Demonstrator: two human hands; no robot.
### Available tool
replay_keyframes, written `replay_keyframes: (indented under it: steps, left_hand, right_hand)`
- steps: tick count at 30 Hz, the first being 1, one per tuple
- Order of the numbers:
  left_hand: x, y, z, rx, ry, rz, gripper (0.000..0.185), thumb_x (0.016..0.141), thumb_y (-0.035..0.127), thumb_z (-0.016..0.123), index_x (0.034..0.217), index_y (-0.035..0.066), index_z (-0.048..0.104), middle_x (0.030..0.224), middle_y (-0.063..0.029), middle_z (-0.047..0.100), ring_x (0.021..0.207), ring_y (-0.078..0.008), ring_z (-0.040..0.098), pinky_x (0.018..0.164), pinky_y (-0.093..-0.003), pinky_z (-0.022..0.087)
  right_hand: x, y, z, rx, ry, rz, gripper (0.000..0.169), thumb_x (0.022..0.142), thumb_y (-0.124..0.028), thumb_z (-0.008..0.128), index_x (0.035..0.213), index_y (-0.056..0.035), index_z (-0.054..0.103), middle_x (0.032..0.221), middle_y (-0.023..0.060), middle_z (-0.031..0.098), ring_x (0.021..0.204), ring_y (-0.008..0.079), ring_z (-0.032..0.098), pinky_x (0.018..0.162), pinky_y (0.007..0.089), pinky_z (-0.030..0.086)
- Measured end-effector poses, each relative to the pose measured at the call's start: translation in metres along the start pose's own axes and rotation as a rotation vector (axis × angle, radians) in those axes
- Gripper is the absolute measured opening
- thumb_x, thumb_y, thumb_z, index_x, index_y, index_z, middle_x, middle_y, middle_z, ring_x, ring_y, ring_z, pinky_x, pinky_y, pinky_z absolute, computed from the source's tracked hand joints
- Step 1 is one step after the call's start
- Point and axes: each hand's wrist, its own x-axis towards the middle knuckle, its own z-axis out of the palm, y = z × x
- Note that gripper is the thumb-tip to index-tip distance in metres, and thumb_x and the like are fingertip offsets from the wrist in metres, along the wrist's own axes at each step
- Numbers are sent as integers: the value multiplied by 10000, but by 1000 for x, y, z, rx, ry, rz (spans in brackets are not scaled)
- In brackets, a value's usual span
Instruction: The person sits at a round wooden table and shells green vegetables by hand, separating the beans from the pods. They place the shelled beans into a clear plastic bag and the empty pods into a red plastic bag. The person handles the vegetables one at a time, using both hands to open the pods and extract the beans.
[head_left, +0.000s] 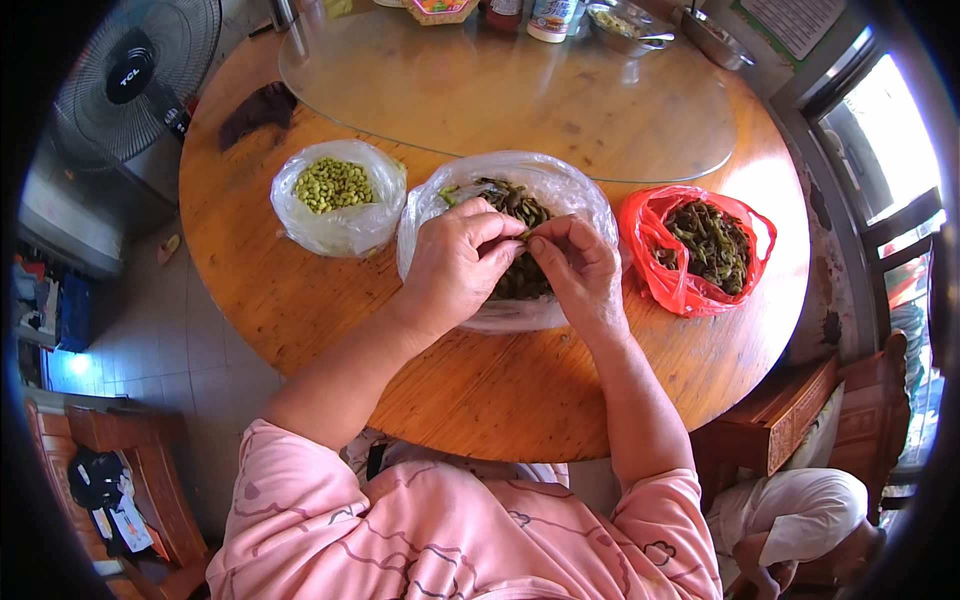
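Observation:
My left hand (465, 262) and my right hand (574, 270) meet over a clear plastic bag (585, 187) of dark bean pods (525, 281). Their fingertips pinch one small greenish pod (524, 235) between them. Some bright green bits show at that bag's left inner side. To the left, a second clear plastic bag (356, 232) holds shelled green beans (332, 184). On the right, a red plastic bag (667, 289) stands open, full of dark brownish-green pods (709, 247).
The round wooden table (480, 405) carries a glass turntable (510, 97) with jars and a metal bowl (628, 30) at its far edge. A dark cloth (257, 114) lies at the left, near a fan (131, 75). A person (795, 517) sits low at the right beside wooden furniture.

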Motion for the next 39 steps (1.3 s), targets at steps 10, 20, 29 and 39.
replay_keyframes:
  steps: [10, 20, 29, 39]
  left_hand:
    - [-7, -6, 2, 256, -47, 237, 138, 693, 43, 690, 727, 36, 557, 720, -121, 509, 691, -308, 560, 597, -395, 473]
    - [-6, -3, 3, 46, -101, 163, 129, 705, 92, 716, 782, 37, 628, 739, -109, 578, 697, -313, 588, 603, -381, 477]
    - [-7, -5, 4, -153, -139, 63, 139, 755, 119, 720, 801, 18, 637, 748, -102, 602, 685, -254, 601, 609, -334, 469]
    - [-5, -4, 4, -836, -397, -523, 140, 939, 187, 527, 884, 73, 586, 631, -2, 557, 504, -58, 491, 460, -189, 392]
  right_hand:
    - [-2, 1, -4, -132, -117, 76, 69, 775, -51, 587, 831, -13, 572, 694, 1, 537, 639, 62, 471, 576, 227, 414]
    - [-2, -1, -14, -250, -160, 53, 50, 711, 10, 565, 758, -7, 558, 638, 31, 524, 588, 88, 469, 548, 248, 404]
    - [-7, -25, -8, -139, -132, 130, 69, 755, 36, 513, 759, -25, 544, 649, -47, 464, 596, 15, 396, 504, 195, 312]
    - [-8, -31, -8, -228, -138, 79, 40, 782, -58, 555, 793, -28, 531, 671, -6, 488, 609, 72, 440, 524, 248, 379]
